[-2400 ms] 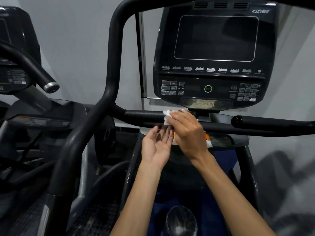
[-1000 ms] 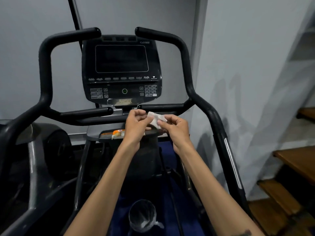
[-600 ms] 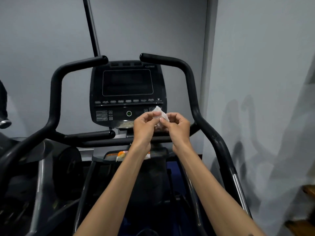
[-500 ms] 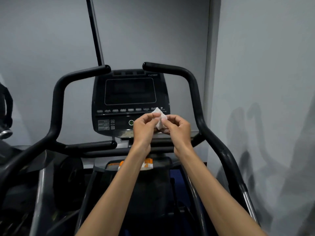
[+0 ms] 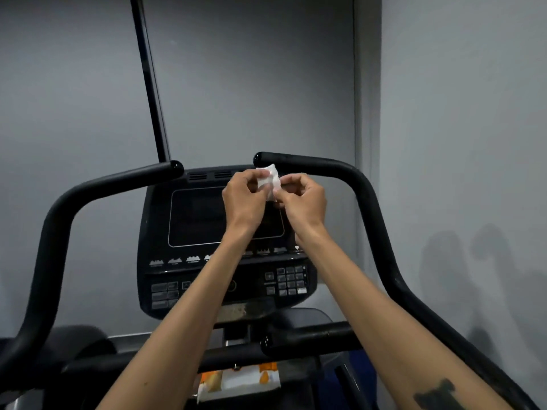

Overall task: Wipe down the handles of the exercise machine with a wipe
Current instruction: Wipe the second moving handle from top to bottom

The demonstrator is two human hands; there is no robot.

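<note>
A small white wipe [image 5: 268, 180] is held up in front of the machine's console [image 5: 207, 220]. My left hand [image 5: 244, 199] pinches its left side and my right hand [image 5: 302, 201] pinches its right side. The wipe sits just below the inner end of the black upper right handle [image 5: 319, 165]. The upper left handle [image 5: 118, 180] curves down the left side. A short lower right handle [image 5: 307, 337] juts out under the console, above the cross bar [image 5: 165, 363].
An orange and white wipe packet [image 5: 239, 381] lies on the tray below the cross bar. A grey wall [image 5: 458, 143] stands close on the right. A dark pole [image 5: 149, 84] rises behind the left handle.
Both hands have lifted the wipe from in front of the console's buttons to the inner end of the upper right handle. The view has tilted up and moved nearer.
</note>
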